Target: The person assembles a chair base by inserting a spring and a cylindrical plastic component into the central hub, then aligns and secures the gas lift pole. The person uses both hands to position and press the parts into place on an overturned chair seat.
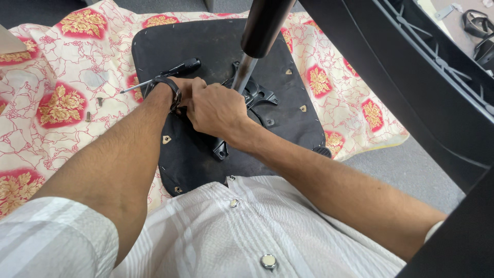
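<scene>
Nearest the camera is the person's own white striped shirt (257, 231) with metal snap buttons, both bare forearms reaching forward over it. Right hand (216, 110) sits on top, fingers curled down over the black metal mechanism plate (257, 98) bolted to the underside of the chair seat (200, 46). Can't tell exactly what that grip is closed on, since the knuckles hide it, but it's a narrow, bunched grip pressing right at the plate. Left hand (188, 90) is tucked just behind and partly under the right one, touching it, with a dark watch (172, 92) on the wrist. Its fingers are hidden too, so whether that grip holds anything I honestly can't tell.

Just beyond the left hand a screwdriver (164, 74) with a black handle lies on the seat bottom, shaft pointing off to the left over the cloth. Rising right past the right hand is the gas lift column (252, 46), shiny rod below, fat black cylinder above.

The upside-down seat lies on a cream and red floral cloth (62, 92). A couple of loose screws (95, 108) lie on the cloth, well left of the hands. Off to the right, a big black plastic chair part (427, 87) fills the corner over grey floor (406, 170).
</scene>
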